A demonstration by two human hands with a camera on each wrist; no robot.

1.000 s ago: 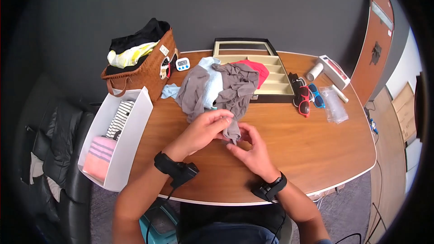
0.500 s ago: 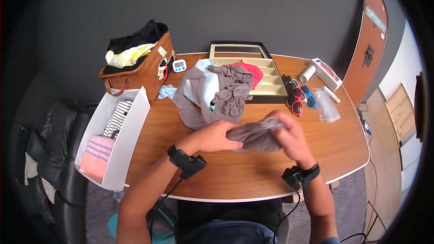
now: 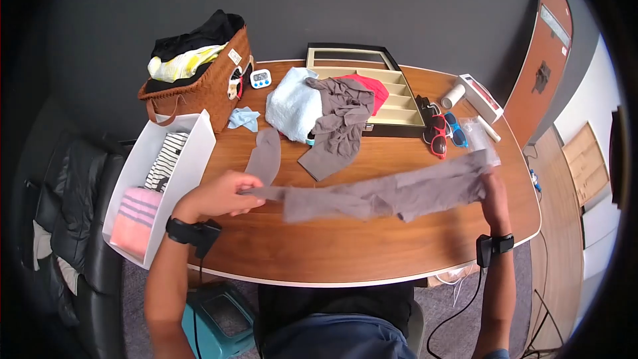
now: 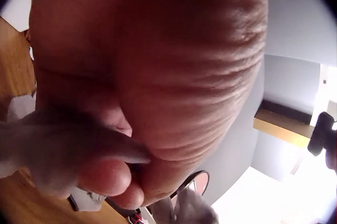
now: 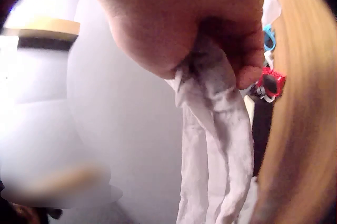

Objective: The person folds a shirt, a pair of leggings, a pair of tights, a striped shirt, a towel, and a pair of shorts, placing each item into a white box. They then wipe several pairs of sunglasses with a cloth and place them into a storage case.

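Observation:
A thin grey cloth (image 3: pixel 392 196) is stretched sideways above the front of the table, blurred near its left end. My left hand (image 3: pixel 222 196) pinches its narrow left end; the left wrist view shows the grey fabric (image 4: pixel 63 150) between thumb and fingers. At the far right my right hand (image 3: pixel 494 196) grips the other end, and in the right wrist view the pale folds (image 5: pixel 216 118) hang from the curled fingers. Behind it lie a crumpled grey cloth (image 3: pixel 342 119), a light blue towel (image 3: pixel 292 103) and a flat grey strip of fabric (image 3: pixel 264 153).
A white bin (image 3: pixel 199 139) with folded textiles stands left, by a brown basket (image 3: pixel 216 93) of clothes and a timer (image 3: pixel 260 79). An open compartment case (image 3: pixel 392 131) with red cloth (image 3: pixel 380 95) sits behind; red sunglasses (image 3: pixel 438 139), blue sunglasses (image 3: pixel 457 131) and a box (image 3: pixel 482 98) lie right.
My hands have moved far apart, left hand leftward and right hand rightward, pulling the bunched grey cloth out long. Grey fabric has slid off the light blue towel, which shows more now.

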